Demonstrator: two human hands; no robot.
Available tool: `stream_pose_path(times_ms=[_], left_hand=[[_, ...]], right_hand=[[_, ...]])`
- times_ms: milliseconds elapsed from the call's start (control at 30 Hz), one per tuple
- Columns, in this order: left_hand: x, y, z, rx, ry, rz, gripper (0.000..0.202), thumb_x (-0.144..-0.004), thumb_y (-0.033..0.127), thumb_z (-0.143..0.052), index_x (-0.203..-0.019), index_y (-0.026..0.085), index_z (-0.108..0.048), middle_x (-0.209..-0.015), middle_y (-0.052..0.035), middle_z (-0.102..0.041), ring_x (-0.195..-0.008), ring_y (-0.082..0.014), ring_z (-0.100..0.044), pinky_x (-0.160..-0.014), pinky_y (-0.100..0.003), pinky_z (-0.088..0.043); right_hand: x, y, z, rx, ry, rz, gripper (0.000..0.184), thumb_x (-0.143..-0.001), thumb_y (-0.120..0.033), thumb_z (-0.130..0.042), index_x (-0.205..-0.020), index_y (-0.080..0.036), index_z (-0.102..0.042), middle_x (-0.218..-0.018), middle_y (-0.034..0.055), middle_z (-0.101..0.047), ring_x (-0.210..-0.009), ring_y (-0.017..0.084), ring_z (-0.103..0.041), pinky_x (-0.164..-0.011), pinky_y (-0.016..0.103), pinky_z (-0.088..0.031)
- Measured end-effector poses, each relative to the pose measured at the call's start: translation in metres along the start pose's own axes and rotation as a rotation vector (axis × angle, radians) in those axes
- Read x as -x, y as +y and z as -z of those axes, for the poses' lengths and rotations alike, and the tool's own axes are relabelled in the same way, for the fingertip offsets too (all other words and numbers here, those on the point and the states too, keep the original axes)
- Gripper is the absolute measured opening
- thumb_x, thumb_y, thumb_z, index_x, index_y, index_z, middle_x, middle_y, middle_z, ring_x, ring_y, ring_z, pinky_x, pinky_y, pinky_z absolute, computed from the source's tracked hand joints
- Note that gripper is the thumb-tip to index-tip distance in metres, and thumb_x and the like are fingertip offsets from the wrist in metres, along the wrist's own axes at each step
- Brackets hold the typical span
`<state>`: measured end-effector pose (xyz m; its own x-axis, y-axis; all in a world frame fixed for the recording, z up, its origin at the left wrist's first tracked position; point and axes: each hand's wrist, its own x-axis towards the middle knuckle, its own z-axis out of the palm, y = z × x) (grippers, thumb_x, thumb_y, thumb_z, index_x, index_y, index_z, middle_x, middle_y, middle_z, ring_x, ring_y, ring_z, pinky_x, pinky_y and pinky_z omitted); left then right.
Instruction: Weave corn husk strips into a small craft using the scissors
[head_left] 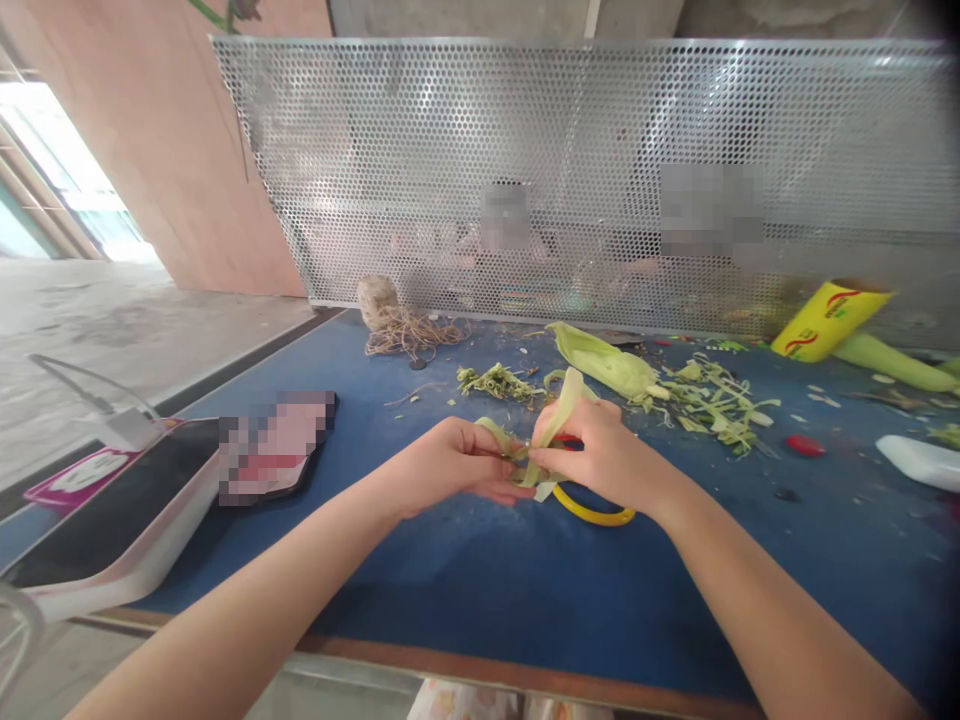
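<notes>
My left hand and my right hand meet over the middle of the blue table. Both are closed in a pinch on a pale green strip of corn husk that curls up between them. A yellow ring lies on the table just under my right hand. A husked corn cob rests a little beyond my hands, with a heap of husk scraps to its right.
A perforated metal screen stands along the table's far edge, with people behind it. A bundle of twine lies at the back left. A white scale sits on the left. A yellow roll and green cobs lie at the far right.
</notes>
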<state>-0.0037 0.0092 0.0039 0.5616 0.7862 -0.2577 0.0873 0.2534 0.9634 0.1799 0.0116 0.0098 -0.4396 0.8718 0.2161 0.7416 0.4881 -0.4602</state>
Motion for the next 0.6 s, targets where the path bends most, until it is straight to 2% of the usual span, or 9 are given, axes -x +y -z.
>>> stream_pose_path(times_ms=[167,333,400,500,600], left_hand=[[0.0022,0.0022,0.0019,0.101,-0.091,-0.039,0.022,-0.069,0.018,-0.065,-0.089,0.01,-0.068,-0.09,-0.0115,-0.07,-0.085,-0.0238,-0.065,-0.075,-0.033,-0.051],[0.001,0.004,0.001,0.096,0.043,-0.102,0.028,-0.067,0.021,-0.068,-0.093,0.011,-0.067,-0.083,-0.0104,-0.071,-0.081,-0.0223,-0.066,-0.075,-0.032,-0.05],[0.0007,0.0039,0.0004,0.06,0.068,-0.11,0.025,-0.069,0.022,-0.066,-0.091,0.011,-0.068,-0.082,-0.0099,-0.071,-0.079,-0.0214,-0.066,-0.074,-0.031,-0.051],[0.0008,0.0031,-0.0011,-0.001,0.04,-0.094,0.021,-0.071,0.02,-0.064,-0.089,0.012,-0.068,-0.085,-0.0083,-0.071,-0.08,-0.0209,-0.066,-0.071,-0.028,-0.051],[0.0008,0.0031,-0.0031,-0.036,0.04,-0.081,0.017,-0.07,0.02,-0.063,-0.084,0.012,-0.069,-0.086,-0.0071,-0.071,-0.081,-0.0219,-0.066,-0.072,-0.03,-0.051]], right_hand=[[-0.0025,0.0024,0.0036,-0.024,0.033,0.016,0.017,-0.074,-0.028,-0.054,-0.062,-0.019,-0.062,-0.07,0.0041,-0.057,-0.083,0.021,-0.051,-0.079,0.037,-0.032],[-0.0021,0.0022,0.0022,0.003,0.048,-0.006,0.017,-0.075,-0.03,-0.054,-0.065,-0.02,-0.064,-0.071,0.0044,-0.058,-0.085,0.022,-0.052,-0.081,0.038,-0.032],[-0.0014,0.0015,0.0015,-0.001,0.044,-0.012,0.017,-0.075,-0.032,-0.054,-0.068,-0.021,-0.065,-0.076,0.0049,-0.06,-0.086,0.022,-0.052,-0.082,0.039,-0.031],[-0.0005,0.0003,0.0022,-0.044,0.075,0.02,0.013,-0.074,-0.031,-0.056,-0.072,-0.021,-0.065,-0.091,0.0048,-0.063,-0.091,0.022,-0.052,-0.086,0.041,-0.03],[0.0,-0.0004,0.0048,-0.087,0.077,0.137,0.011,-0.075,-0.027,-0.056,-0.07,-0.021,-0.064,-0.104,0.0031,-0.061,-0.1,0.023,-0.051,-0.089,0.043,-0.028]])
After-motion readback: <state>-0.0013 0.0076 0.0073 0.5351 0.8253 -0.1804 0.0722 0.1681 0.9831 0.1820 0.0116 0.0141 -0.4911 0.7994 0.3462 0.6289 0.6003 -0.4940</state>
